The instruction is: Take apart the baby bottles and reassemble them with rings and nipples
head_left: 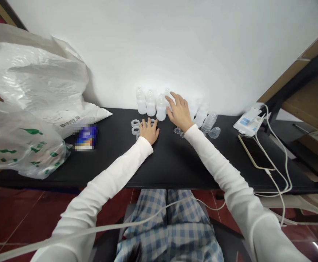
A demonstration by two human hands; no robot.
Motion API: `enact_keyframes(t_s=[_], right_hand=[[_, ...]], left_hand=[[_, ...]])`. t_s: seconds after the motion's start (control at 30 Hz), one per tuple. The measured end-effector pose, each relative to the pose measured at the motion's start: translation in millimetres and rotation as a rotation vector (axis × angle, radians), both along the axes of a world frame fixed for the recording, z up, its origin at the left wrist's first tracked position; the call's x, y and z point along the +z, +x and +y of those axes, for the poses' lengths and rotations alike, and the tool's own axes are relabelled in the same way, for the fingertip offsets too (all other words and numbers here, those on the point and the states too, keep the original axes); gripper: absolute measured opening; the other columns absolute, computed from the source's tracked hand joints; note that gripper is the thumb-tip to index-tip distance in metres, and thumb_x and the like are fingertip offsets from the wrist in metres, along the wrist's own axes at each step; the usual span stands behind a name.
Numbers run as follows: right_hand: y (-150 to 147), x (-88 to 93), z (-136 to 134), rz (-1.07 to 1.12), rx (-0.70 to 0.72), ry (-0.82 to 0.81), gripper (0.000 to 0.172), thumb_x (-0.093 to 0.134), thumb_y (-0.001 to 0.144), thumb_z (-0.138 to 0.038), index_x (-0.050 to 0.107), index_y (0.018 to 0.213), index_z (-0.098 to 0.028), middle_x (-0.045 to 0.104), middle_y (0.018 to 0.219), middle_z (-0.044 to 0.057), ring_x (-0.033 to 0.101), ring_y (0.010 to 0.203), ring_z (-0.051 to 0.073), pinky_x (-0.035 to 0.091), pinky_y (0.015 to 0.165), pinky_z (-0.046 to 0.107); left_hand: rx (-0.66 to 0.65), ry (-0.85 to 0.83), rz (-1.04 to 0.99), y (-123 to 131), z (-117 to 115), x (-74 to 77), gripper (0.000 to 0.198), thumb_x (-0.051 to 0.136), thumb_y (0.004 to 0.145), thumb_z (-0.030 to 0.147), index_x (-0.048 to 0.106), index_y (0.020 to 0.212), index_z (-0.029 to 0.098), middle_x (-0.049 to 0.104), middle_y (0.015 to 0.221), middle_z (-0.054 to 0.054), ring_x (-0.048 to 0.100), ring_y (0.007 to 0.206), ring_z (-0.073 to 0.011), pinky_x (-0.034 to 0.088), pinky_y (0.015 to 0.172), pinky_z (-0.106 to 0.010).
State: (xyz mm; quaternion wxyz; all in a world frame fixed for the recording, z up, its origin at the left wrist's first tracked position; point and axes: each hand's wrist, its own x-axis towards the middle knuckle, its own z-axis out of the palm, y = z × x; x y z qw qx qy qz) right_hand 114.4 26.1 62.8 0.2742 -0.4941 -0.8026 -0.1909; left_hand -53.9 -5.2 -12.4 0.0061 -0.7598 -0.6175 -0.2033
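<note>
Against the wall, several white baby bottles (pixel 150 103) with clear domed caps stand upright in a row. My left hand (pixel 149 131) rests with spread fingers over several translucent white rings (pixel 135 123), partly hiding them. Reaching among the bottles, my right hand (pixel 180 112) has its fingers apart beside the capped bottle (pixel 161 109); whether it touches a bottle I cannot tell. It partly hides the bottles behind it. Small clear discs (pixel 177 130) lie below my right hand. To its right are a stack of clear caps (pixel 209 122) and one loose clear cap (pixel 215 133) lying on its side.
Plastic bags (pixel 33 80) fill the left of the black table (pixel 115 160), beside a blurred blue packet (pixel 86 138). At right lie a phone (pixel 255 152) on a cable and a white power strip (pixel 248 120). A white cable (pixel 148 219) crosses above my lap.
</note>
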Motion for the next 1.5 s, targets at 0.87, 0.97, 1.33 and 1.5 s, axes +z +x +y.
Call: enact_keyframes(t_s=[0.87, 0.97, 1.33, 1.5], right_hand=[[31.4, -25.0, -48.5, 0.985, 0.001, -0.151, 0.025, 0.047, 0.091, -0.04, 0.043, 0.073, -0.024, 0.047, 0.067, -0.005, 0.046, 0.065, 0.012, 0.042, 0.062, 0.025], [34.7, -31.8, -50.0, 0.946, -0.002, -0.132, 0.033, 0.045, 0.093, -0.043, 0.035, 0.068, -0.024, 0.037, 0.06, -0.006, 0.039, 0.061, 0.012, 0.036, 0.058, 0.025], [54.1, -33.4, -60.3, 0.549, 0.277, -0.096, 0.031, 0.054, 0.092, -0.054, 0.056, 0.093, -0.023, 0.065, 0.085, 0.003, 0.061, 0.076, 0.018, 0.051, 0.071, 0.031], [71.9, -36.1, -58.7, 0.319, 0.483, -0.115, 0.021, 0.049, 0.098, -0.033, 0.054, 0.116, -0.023, 0.064, 0.117, 0.012, 0.062, 0.114, 0.024, 0.055, 0.096, 0.044]], left_hand=[[-0.464, 0.101, -0.541, 9.9, -14.8, 12.5, 0.047, 0.061, 0.091, 0.048, 0.051, 0.126, 0.018, 0.064, 0.127, -0.015, 0.063, 0.121, -0.0249, 0.05, 0.103, -0.038], [-0.484, 0.083, -0.65, 10.4, -18.9, 16.3, 0.032, 0.054, 0.094, 0.048, 0.054, 0.11, 0.02, 0.068, 0.111, -0.009, 0.067, 0.107, -0.0206, 0.051, 0.096, -0.034], [-0.403, -0.625, -1.264, 11.5, -7.5, 28.2, 0.037, 0.041, 0.091, 0.056, 0.049, 0.083, 0.02, 0.063, 0.057, -0.002, 0.052, 0.036, -0.0126, 0.024, 0.033, -0.019], [-0.312, -0.565, -1.348, 7.8, -4.8, 29.4, 0.032, 0.044, 0.088, 0.05, 0.05, 0.081, 0.019, 0.058, 0.048, 0.0, 0.051, 0.034, -0.0124, 0.023, 0.03, -0.017]])
